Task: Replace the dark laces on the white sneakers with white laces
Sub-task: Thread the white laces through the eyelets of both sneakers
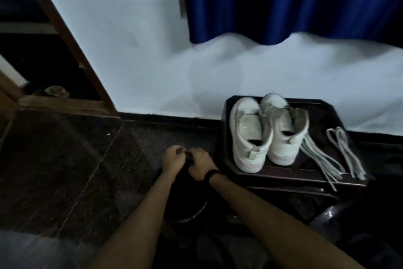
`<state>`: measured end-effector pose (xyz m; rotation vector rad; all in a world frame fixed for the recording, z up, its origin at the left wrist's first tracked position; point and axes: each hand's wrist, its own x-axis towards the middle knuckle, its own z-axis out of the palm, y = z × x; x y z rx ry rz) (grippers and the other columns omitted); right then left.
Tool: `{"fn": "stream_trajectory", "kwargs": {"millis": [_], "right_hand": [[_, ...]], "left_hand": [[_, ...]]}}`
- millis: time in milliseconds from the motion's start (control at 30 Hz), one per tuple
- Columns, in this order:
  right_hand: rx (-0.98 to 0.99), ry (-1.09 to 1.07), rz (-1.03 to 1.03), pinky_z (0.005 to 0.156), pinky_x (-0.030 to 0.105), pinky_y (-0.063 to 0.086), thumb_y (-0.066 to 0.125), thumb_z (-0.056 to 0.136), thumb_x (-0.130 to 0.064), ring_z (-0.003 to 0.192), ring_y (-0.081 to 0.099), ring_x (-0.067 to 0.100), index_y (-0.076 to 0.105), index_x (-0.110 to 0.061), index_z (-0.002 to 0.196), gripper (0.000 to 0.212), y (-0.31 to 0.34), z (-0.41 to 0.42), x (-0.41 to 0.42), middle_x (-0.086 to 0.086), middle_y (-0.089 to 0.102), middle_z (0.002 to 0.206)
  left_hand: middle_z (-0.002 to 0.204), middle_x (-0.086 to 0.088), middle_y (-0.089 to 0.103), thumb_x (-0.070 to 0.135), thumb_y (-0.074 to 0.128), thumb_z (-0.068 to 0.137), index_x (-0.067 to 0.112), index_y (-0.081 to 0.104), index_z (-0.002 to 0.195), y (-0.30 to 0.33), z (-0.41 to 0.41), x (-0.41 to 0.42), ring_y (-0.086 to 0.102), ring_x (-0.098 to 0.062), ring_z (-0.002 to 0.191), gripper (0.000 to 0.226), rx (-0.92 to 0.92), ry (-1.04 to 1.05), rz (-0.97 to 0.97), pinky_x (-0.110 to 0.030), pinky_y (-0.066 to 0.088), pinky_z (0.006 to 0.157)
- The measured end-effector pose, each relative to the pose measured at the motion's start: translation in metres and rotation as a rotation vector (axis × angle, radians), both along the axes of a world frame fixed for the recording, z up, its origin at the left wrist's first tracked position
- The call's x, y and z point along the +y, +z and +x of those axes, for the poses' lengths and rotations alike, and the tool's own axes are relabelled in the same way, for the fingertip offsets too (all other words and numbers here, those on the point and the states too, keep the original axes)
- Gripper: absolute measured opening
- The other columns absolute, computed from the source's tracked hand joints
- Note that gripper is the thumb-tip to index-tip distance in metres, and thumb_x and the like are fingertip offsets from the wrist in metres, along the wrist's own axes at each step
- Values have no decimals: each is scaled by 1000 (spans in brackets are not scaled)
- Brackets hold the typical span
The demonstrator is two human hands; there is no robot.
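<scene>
Sneakers (268,131): unlaced, on tray (305,176); white laces (322,157) beside. Left hand (174,158), right hand (200,166): grip clamped on something dark (189,157), likely removed laces; best bundled tight, set aside.

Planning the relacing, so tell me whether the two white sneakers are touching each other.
Touching: the head view shows the left sneaker and right sneaker pressed side by side, with no gap.

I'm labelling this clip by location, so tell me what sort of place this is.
Probably a room in a home, near a doorway. A blue curtain hangs against a plain white wall, a wooden door frame stands at the left, and the floor is dark polished stone.
</scene>
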<state>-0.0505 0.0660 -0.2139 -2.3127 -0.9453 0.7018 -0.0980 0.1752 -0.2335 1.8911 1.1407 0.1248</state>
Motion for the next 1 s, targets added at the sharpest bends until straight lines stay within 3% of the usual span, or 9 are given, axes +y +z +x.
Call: {"fn": "stream_trajectory", "kwargs": {"millis": [200, 367, 433, 500, 600, 700, 800, 900, 1000], "right_hand": [[-188, -63, 248, 98, 37, 43, 61, 75, -9, 117, 52, 33, 46, -10, 135, 62, 98, 14, -47, 16, 51, 127], [-424, -166, 364, 77, 40, 52, 55, 73, -5, 100, 59, 31, 54, -14, 118, 46, 153, 32, -98, 10, 58, 110], [-534, -255, 362, 75, 38, 50, 56, 74, -10, 97, 59, 29, 58, -15, 109, 36, 163, 45, -122, 7, 61, 105], [-607, -373, 278, 82, 38, 45, 59, 77, -20, 104, 55, 29, 60, -17, 108, 31, 165, 60, -144, 7, 60, 108], [-686, -606, 71, 90, 42, 36, 59, 81, -42, 113, 45, 31, 58, -17, 113, 40, 154, 79, -178, 9, 54, 117], [-532, -698, 16, 88, 43, 39, 60, 79, -45, 112, 48, 35, 49, -18, 120, 49, 140, 84, -206, 12, 50, 120], [-298, -653, 181, 79, 42, 45, 58, 84, -37, 103, 58, 40, 43, -22, 124, 45, 133, 82, -215, 14, 55, 117], [-315, -616, 257, 77, 41, 46, 56, 85, -27, 101, 59, 41, 44, -17, 123, 42, 131, 81, -217, 16, 58, 116], [-297, -621, 280, 77, 40, 47, 55, 88, -38, 101, 60, 37, 46, -20, 118, 36, 135, 88, -230, 12, 61, 114]], "left_hand": [[108, -14, 72, 6, 57, 90, 7, 73, 104, 87, 45, -54, 65, -28, 104, 21, -318, 13, 86, -29, 46, 87], [95, -8, 72, 11, 56, 92, 8, 70, 96, 142, 67, -105, 64, -24, 89, 15, -492, -43, 133, -23, 41, 71], [88, -3, 70, 10, 57, 91, 11, 69, 92, 156, 73, -130, 62, -20, 82, 12, -551, -133, 227, -22, 40, 68], [86, 1, 70, 14, 61, 88, 16, 69, 90, 161, 77, -152, 63, -17, 81, 8, -582, -230, 342, -26, 45, 70], [85, 5, 69, 30, 56, 84, 22, 65, 83, 153, 88, -178, 63, -16, 80, 12, -509, -364, 572, -31, 49, 70], [77, -2, 67, 50, 48, 84, 20, 61, 79, 140, 97, -196, 64, -26, 79, 32, -340, -401, 774, -38, 50, 71], [83, -7, 70, 50, 53, 85, 18, 66, 90, 132, 96, -209, 65, -30, 85, 35, -239, -342, 894, -38, 49, 80], [94, -3, 70, 45, 54, 85, 21, 65, 98, 133, 96, -209, 64, -28, 95, 30, -239, -354, 898, -37, 45, 87], [98, 0, 70, 44, 56, 83, 23, 64, 100, 134, 97, -208, 63, -26, 99, 29, -244, -356, 875, -36, 42, 86]]}}
